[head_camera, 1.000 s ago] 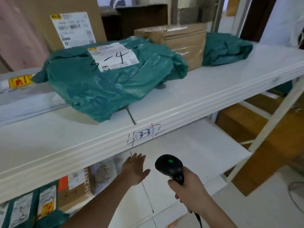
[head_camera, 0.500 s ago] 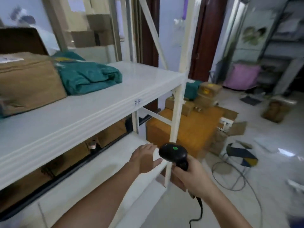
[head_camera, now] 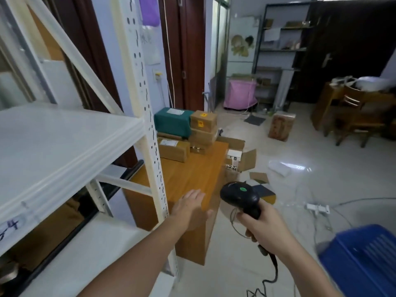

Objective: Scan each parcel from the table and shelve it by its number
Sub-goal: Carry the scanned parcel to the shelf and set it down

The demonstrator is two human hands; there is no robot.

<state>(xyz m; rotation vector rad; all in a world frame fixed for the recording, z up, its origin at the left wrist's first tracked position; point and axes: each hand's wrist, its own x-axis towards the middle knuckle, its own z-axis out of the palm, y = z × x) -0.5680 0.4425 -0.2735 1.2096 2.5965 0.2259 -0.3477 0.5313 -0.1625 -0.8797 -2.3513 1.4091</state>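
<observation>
Both forearms are bare, no sleeves showing up to the frame edge. Left hand [head_camera: 190, 209] and right hand [head_camera: 264, 229] have no gloves, rings or watch.

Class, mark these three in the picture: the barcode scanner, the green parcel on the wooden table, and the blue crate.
barcode scanner [head_camera: 239, 194]: head view, top of its black head.
green parcel [head_camera: 171, 124]: head view, its front face.
blue crate [head_camera: 364, 260]: head view, its slatted top.

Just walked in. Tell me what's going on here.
A person is sorting parcels. The right hand grips a black barcode scanner; the left hand is open and empty, reaching toward the wooden table. Several parcels wait at the table's far end, not yet picked up. The white shelf stands beside it.
</observation>
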